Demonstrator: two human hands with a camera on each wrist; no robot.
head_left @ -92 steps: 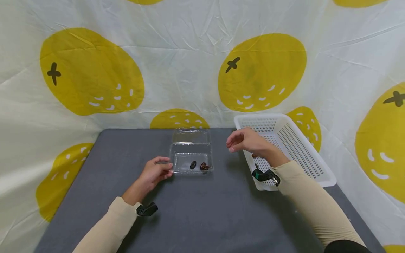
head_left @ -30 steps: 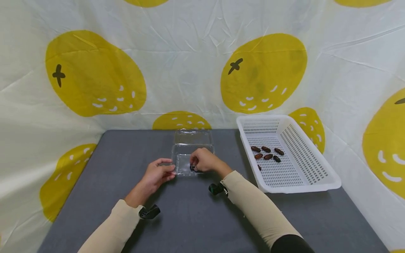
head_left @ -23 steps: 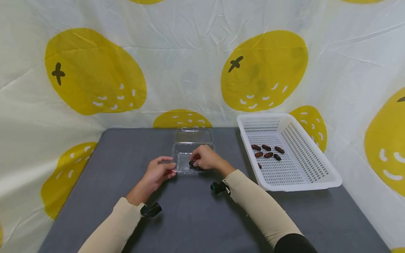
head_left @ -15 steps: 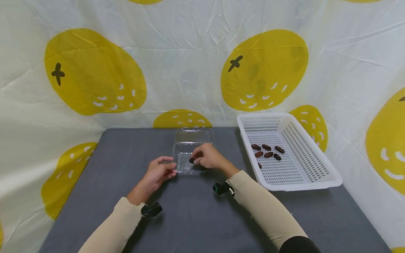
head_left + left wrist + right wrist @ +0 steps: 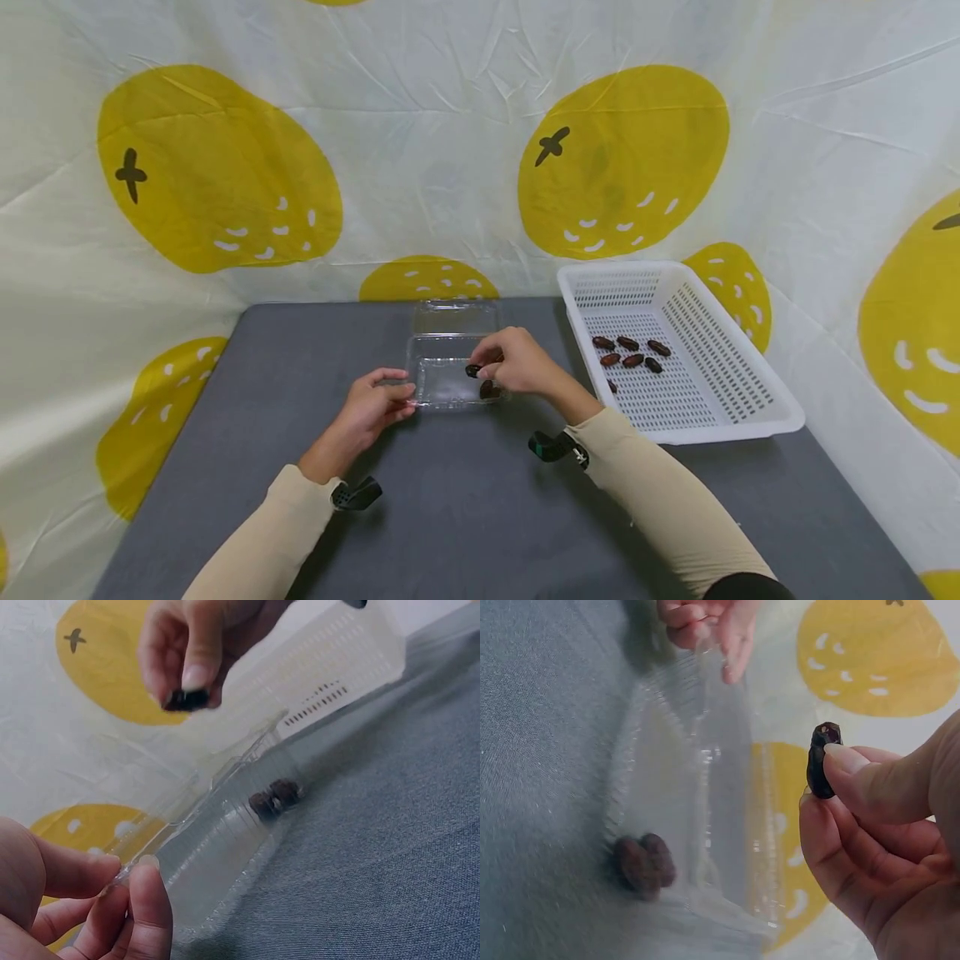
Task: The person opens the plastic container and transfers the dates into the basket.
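A clear plastic clamshell box lies with its lid folded back. My left hand pinches the rim at its left end between thumb and fingers, shown close in the left wrist view. Above the box's right part, my right hand holds a nearly black date between thumb and fingertips, raised off the box floor. Two wrinkled brown dates sit side by side in the box at its right end; the head view shows them just below the right hand.
A white perforated plastic basket stands to the right, with several brown dates and a darker one on its floor. The grey tabletop meets a white cloth with yellow fruit prints behind.
My right hand has come from the basket's left side to the box, picked up the dark date that lay there, then lifted it and shifted right. My left hand stays at the rim.
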